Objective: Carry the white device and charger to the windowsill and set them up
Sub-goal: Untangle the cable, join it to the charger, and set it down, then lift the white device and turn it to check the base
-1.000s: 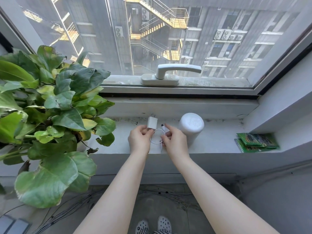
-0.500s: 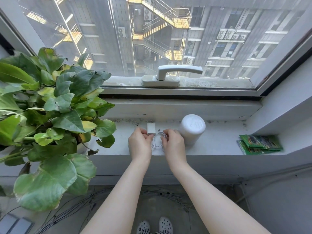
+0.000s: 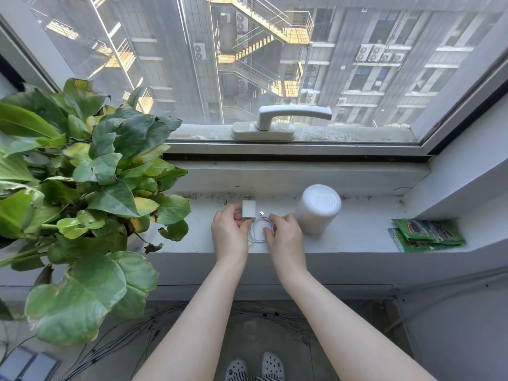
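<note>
A leafy green potted plant [image 3: 82,188] fills the left end of the pale grey windowsill [image 3: 357,232]. Beside it, the left hand [image 3: 229,232] pinches the small white square charger block [image 3: 248,209] between thumb and fingers, the block lying at its fingertips. The thin white coiled cable [image 3: 259,229] loops between both hands. The right hand [image 3: 284,233] curls its fingers onto the coil. Just right stands the white cylindrical device [image 3: 319,209], upright, then green packets [image 3: 427,233].

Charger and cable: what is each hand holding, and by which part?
The left hand pinches the charger block by its left side. The right hand holds the coiled white cable on the loop's right side.
</note>
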Available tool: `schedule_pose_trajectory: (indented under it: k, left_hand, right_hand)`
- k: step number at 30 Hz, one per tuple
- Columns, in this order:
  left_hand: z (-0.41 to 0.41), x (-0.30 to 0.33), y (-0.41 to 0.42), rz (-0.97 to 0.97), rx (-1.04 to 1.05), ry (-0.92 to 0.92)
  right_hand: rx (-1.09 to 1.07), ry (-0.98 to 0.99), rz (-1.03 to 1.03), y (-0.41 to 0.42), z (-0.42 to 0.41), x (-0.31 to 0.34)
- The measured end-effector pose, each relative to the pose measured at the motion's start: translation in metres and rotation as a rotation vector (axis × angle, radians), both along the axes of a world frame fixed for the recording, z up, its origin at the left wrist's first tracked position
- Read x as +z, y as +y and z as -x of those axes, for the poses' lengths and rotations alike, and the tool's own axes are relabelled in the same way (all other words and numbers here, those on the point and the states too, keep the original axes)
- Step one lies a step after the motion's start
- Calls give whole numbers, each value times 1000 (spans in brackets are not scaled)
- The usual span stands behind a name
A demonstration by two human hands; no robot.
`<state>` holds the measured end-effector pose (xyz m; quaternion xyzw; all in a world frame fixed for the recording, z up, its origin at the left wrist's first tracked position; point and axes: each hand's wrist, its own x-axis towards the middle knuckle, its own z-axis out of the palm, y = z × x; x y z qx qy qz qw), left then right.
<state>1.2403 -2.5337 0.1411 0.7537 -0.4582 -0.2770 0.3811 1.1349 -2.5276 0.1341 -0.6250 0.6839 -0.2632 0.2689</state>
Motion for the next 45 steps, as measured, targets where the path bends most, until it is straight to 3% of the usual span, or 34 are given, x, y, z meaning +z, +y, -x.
schedule_pose_trajectory:
  k: [28, 35, 41, 45]
  left_hand:
    - [3, -3, 4, 5, 6, 3]
    - [4, 14, 7, -45, 45, -239]
    - [13, 37, 1, 258, -206, -69]
    - [22, 42, -4, 210, -348, 64]
  right_hand:
    - [65, -7, 135, 9, 2, 2]
    - [124, -123, 238, 28, 13, 28]
    - [51, -152, 427, 34, 61, 64]
    - [-90, -208, 421, 15, 111, 71]
